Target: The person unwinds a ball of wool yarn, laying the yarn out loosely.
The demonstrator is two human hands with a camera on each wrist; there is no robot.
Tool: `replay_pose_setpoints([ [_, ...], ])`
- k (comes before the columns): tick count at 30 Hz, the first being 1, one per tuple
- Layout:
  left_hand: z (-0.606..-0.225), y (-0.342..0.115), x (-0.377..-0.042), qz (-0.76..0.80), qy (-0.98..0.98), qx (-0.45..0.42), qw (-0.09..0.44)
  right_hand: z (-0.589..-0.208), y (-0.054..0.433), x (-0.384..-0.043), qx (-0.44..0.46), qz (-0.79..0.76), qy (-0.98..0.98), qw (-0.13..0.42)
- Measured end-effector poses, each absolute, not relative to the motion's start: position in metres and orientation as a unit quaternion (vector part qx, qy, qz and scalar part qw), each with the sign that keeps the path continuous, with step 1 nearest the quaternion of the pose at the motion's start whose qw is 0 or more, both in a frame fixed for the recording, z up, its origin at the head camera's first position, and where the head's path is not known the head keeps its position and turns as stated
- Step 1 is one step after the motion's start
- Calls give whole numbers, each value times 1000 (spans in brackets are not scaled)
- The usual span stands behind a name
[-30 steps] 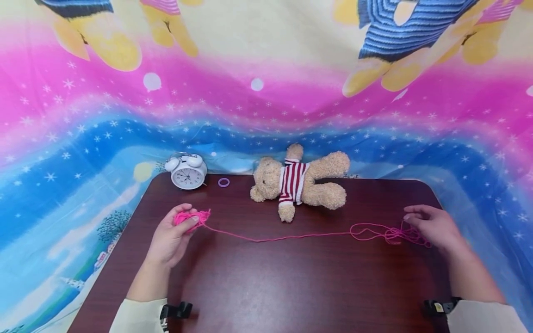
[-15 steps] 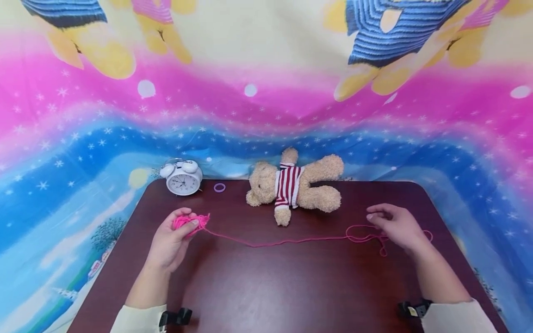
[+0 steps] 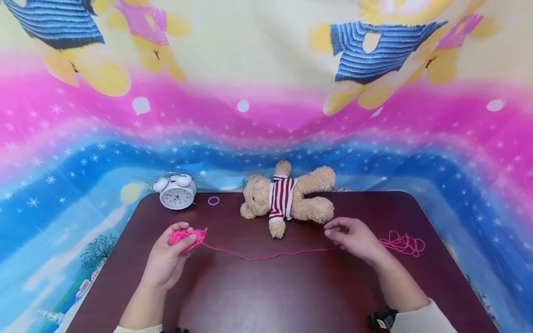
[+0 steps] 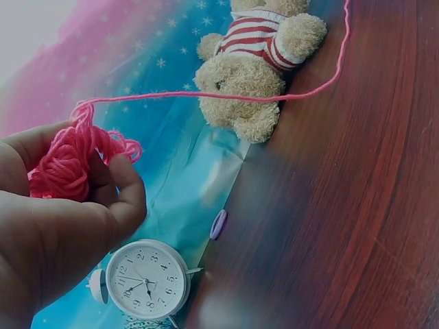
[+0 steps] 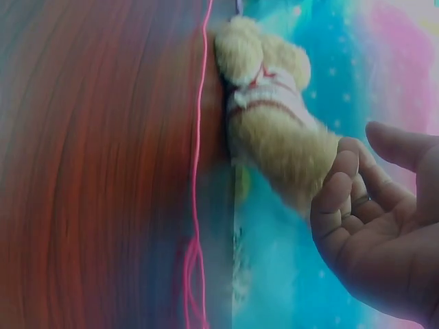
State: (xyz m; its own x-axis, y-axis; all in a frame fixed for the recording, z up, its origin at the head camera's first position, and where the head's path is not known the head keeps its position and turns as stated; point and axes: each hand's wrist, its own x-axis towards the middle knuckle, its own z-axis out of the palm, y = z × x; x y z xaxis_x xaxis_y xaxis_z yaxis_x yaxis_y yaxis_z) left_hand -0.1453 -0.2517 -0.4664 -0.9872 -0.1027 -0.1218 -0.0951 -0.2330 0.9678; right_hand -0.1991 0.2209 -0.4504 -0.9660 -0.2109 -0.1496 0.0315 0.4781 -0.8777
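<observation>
My left hand (image 3: 166, 259) grips a bundle of bright pink yarn (image 4: 65, 164), with thumb and fingers round it. From the bundle a single strand (image 3: 266, 256) sags across to the right, passing under or behind my right hand (image 3: 354, 238). That hand is above the table with loosely bent fingers, its thumb apart from them and nothing between, as the right wrist view shows. Beyond its wrist lies a loose tangle of the same yarn (image 3: 404, 243). A tan teddy bear (image 3: 283, 199) in a red-and-white striped shirt lies on its back, its lower leg near my right fingertips.
A white twin-bell alarm clock (image 3: 176, 192) stands at the back left of the dark brown table (image 3: 258, 296). To its right lies a small purple ring (image 3: 213, 200). A printed cloth (image 3: 266, 134) hangs behind and along both sides.
My right hand has moved left from the yarn tangle toward the bear's legs, leaving the tangle on the table. My left hand keeps its grip on the yarn bundle. The head view has tilted up.
</observation>
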Motion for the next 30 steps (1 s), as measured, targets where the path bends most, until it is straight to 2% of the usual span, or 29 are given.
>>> replay_pose_setpoints([
  [7, -468, -246, -143, -797, -599, 74, -2, -455, 182, -193, -98, -510, 846, 124],
  [20, -466, -234, -146, -807, -586, 69, 8, -470, 112, -197, -216, -532, 813, 93],
  [30, -465, -225, -146, -809, -585, 60, 10, -480, 63, -192, -248, -567, 780, 92],
])
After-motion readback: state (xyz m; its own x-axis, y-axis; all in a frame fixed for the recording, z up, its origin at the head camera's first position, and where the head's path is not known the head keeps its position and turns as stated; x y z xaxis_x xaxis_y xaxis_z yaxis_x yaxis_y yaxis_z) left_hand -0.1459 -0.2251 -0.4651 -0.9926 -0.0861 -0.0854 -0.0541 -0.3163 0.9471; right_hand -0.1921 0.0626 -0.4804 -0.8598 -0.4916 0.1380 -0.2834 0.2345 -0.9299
